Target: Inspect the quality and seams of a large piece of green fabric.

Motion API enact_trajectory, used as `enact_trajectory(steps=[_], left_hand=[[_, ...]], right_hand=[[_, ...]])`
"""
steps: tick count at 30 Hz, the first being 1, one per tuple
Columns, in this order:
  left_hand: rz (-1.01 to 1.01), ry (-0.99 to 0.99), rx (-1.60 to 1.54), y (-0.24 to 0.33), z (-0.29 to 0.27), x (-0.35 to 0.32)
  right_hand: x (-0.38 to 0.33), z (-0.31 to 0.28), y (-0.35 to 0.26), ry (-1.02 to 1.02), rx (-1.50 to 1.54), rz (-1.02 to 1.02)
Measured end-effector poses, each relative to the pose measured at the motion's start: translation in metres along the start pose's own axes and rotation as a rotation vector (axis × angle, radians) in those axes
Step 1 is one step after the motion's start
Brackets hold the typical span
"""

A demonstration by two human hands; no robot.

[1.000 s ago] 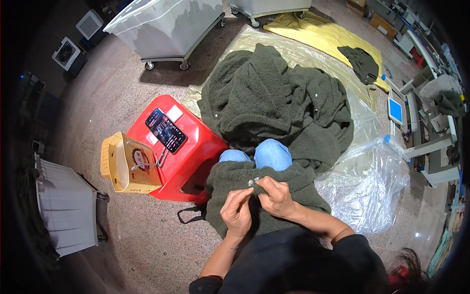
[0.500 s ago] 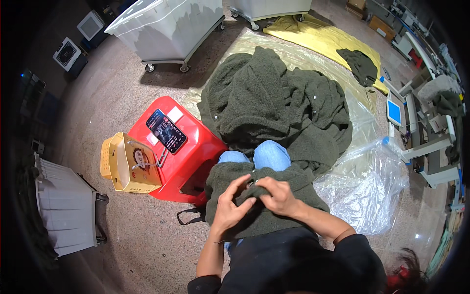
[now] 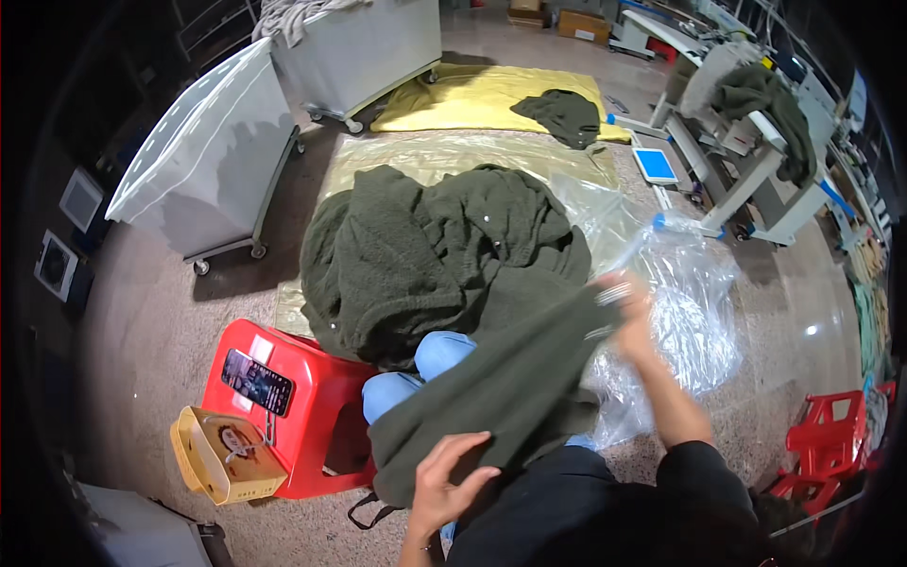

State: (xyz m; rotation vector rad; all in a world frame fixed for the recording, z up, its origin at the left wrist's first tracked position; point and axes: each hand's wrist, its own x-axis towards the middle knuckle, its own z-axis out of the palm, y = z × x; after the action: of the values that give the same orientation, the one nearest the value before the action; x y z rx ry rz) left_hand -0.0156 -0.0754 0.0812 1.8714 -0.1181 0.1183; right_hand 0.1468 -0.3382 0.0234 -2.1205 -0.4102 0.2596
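Observation:
A dark green knitted garment (image 3: 496,383) lies across my lap, its upper part drawn up to the right in a slanting stretch. My right hand (image 3: 631,317), smeared by motion, grips that raised end, where pale shiny streaks show beside the fingers. At the near edge of the cloth is my left hand (image 3: 449,482), thumb and fingers apart, resting against the fabric without closing on it. Just beyond my knees sits a large heap of the same dark green knitwear (image 3: 406,250), with a few small shiny buttons on it.
Left of my knees stands a red plastic stool (image 3: 316,402) bearing a phone (image 3: 257,382) and scissors; a yellow paper bag (image 3: 227,458) adjoins it. Clear plastic sheeting (image 3: 680,321) spreads to the right. Wheeled grey bins (image 3: 213,161) stand at the far left, worktables (image 3: 756,170) at the far right.
My hands were together over the garment on my lap. The right has swung out to the right, pulling the cloth along; the left has moved nearer and opened. The view has turned right.

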Motion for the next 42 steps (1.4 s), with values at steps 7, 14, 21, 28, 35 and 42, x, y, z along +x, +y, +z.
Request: enact_trajectory(steps=[7,14,21,28,35,42], left_hand=[[-0.190,0.278,-0.276,-0.042,0.000,0.012],[-0.152,0.200,-0.214,-0.062,0.014,0.027],[-0.283,0.210,-0.102,-0.081,0.013,0.007],[-0.498,0.386,-0.132,-0.100,0.008,-0.020],[-0.567,0.477,-0.122,-0.105,0.018,-0.014],[-0.705,0.443,-0.125,-0.109,0.038,-0.011]], right_hand=[[-0.178,-0.223,0.047,0.307,-0.387,0.513],[-0.217,-0.287,0.024,0.390,-0.625,0.516],[-0.135,-0.358,0.023,0.515,-0.801,0.307],[0.106,-0.382,-0.017,0.577,-0.871,0.131],[0.296,-0.377,-0.125,1.206,-0.522,-0.537],[0.366,-0.181,-0.040,0.689,-0.531,-0.102]])
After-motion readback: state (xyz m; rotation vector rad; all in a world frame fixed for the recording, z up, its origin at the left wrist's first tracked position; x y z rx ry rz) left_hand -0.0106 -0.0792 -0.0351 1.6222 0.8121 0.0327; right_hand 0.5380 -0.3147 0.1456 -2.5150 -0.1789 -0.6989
